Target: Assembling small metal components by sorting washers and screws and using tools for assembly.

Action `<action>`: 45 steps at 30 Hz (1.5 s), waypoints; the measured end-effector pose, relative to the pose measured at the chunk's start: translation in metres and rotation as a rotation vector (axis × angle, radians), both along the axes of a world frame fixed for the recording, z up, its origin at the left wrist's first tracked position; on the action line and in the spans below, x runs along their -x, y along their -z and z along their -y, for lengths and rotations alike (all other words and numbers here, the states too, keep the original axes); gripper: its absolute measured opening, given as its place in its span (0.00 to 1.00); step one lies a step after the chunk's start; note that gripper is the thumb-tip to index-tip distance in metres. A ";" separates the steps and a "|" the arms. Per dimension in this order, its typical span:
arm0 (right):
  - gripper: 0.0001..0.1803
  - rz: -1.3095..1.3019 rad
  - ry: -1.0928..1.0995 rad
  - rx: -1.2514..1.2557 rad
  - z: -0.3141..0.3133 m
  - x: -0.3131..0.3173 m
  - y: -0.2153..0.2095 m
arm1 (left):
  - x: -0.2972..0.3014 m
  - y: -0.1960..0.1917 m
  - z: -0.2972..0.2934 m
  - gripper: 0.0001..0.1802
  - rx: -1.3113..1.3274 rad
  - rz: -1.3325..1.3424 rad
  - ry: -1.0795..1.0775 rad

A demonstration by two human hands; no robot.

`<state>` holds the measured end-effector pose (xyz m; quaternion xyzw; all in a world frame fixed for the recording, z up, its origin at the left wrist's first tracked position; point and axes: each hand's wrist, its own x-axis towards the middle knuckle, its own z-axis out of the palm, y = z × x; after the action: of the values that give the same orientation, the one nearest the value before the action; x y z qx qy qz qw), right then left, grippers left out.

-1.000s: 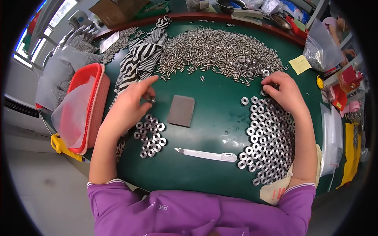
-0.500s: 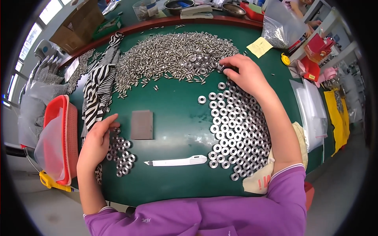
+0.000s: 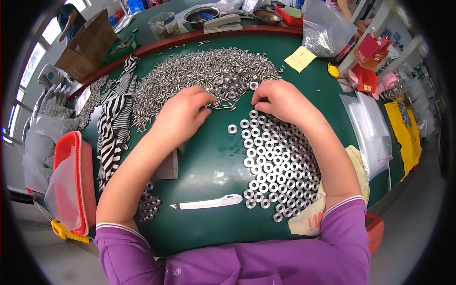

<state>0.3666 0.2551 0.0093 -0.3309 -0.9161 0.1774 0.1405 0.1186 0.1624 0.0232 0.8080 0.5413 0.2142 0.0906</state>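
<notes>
My left hand point(image 3: 185, 114) reaches over the lower edge of a pile of small metal pins point(image 3: 171, 78), its fingers bent and the thumb apart from them. Nothing shows between them. My right hand point(image 3: 285, 100) is at the top of a field of metal rings point(image 3: 270, 155), fingertips curled together; whatever they hold is hidden. Several darker rings point(image 3: 232, 88) lie on the pile between the hands. One loose ring point(image 3: 232, 128) stands apart. Beneath my left forearm are a brown square pad point(image 3: 167, 166), partly covered, and a smaller group of rings point(image 3: 149, 202).
A white utility knife point(image 3: 206, 202) lies on the green table point(image 3: 209, 232). Striped cloth point(image 3: 114, 123) and a red basket point(image 3: 85, 185) are at the left. A yellow note point(image 3: 300, 59), a bag of metal parts point(image 3: 323, 40) and clear plastic bags point(image 3: 368, 137) are at the right.
My left hand has moved up and right from the small ring group to the pin pile's edge. My right hand has shifted slightly down and left. The view has shifted a little.
</notes>
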 end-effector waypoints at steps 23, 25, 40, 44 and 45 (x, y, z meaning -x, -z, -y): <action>0.08 -0.157 0.139 -0.326 -0.015 0.000 0.033 | -0.022 0.020 -0.044 0.15 -0.175 0.151 0.012; 0.09 -0.160 0.144 -0.307 -0.015 -0.002 0.032 | -0.012 0.004 -0.027 0.15 -0.037 0.299 -0.083; 0.11 -0.341 0.273 -0.050 -0.015 0.001 0.011 | -0.023 0.034 0.014 0.12 0.580 0.966 -0.187; 0.11 -0.437 0.275 0.401 -0.015 -0.002 0.001 | -0.019 0.032 0.005 0.14 0.454 0.902 -0.182; 0.12 -0.512 0.259 0.645 -0.018 -0.005 0.001 | -0.021 0.028 0.009 0.14 0.544 1.086 -0.208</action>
<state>0.3718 0.2729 0.0083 -0.4154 -0.7003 0.5118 0.2741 0.1401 0.1532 -0.0051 0.4745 0.5290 0.4573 0.5348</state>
